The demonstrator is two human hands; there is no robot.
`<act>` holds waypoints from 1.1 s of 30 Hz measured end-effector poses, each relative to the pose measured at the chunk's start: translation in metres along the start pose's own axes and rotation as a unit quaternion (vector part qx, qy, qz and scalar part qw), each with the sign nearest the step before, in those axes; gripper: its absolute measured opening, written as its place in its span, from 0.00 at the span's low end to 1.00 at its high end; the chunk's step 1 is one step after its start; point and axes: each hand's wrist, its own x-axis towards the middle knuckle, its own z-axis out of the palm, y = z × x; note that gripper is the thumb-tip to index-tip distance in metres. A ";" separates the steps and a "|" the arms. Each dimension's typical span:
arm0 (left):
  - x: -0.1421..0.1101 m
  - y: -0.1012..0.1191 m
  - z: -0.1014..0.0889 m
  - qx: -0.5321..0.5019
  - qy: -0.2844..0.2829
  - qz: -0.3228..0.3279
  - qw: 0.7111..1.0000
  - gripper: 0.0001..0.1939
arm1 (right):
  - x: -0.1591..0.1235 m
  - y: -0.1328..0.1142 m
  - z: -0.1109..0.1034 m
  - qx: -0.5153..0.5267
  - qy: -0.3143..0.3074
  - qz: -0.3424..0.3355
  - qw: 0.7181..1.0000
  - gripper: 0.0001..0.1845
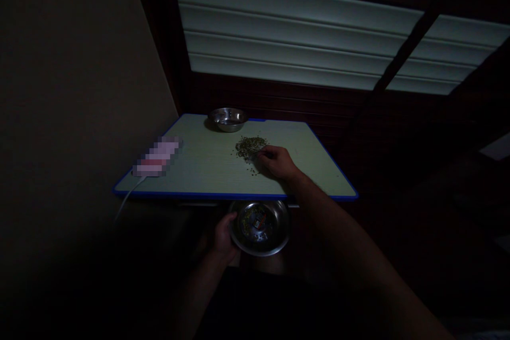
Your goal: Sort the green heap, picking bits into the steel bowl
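Note:
My left hand (225, 236) grips the rim of a shiny metal bowl (281, 241), held below the front edge of the table. Some small greenish grains and a small dark item with orange on it show inside that bowl. On the tabletop lies a loose pile of small green beans or seeds (249, 146), a few scattered around it. My right hand (279, 162) rests at the pile's right side, fingers bent together in a pinch. Whatever the fingertips hold is too small and dark to make out.
A second metal bowl (228, 121) stands at the back left of the pale, blue-edged table (199, 175). At the left edge lies a blurred-out pink flat object (157, 158) with a white cable (129, 196). Behind are slatted window panels (287, 37); the room is dim.

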 end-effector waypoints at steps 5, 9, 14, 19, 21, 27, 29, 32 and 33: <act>-0.002 0.001 0.003 -0.001 0.017 0.001 1.000 0.06 | 0.000 0.001 0.000 0.005 -0.007 -0.003 1.000 0.09; -0.002 0.001 0.003 0.004 0.006 0.005 1.000 0.07 | 0.001 0.002 0.001 0.010 -0.014 -0.005 1.000 0.09; 0.000 0.000 0.001 0.006 0.003 0.011 1.000 0.07 | 0.002 0.006 0.003 0.048 -0.026 -0.009 0.998 0.10; 0.000 0.000 0.001 0.002 -0.002 0.005 1.000 0.06 | 0.002 0.006 0.003 0.067 -0.038 0.001 0.997 0.09; 0.000 0.001 0.001 0.002 -0.001 0.002 1.000 0.06 | 0.001 0.004 0.002 0.075 -0.048 -0.002 0.996 0.09; 0.001 0.001 -0.001 -0.002 -0.002 0.010 1.000 0.07 | 0.001 -0.001 -0.002 0.119 -0.093 -0.005 0.989 0.09; 0.001 0.000 -0.002 0.000 0.000 0.009 1.000 0.07 | 0.000 -0.004 -0.005 0.128 -0.113 0.002 0.985 0.09; 0.001 0.001 -0.002 0.006 0.006 0.001 1.000 0.07 | -0.002 -0.009 -0.009 0.137 -0.136 0.019 0.981 0.07; 0.001 0.001 -0.002 0.008 0.008 -0.001 1.000 0.07 | -0.003 -0.010 -0.010 0.140 -0.141 0.024 0.980 0.07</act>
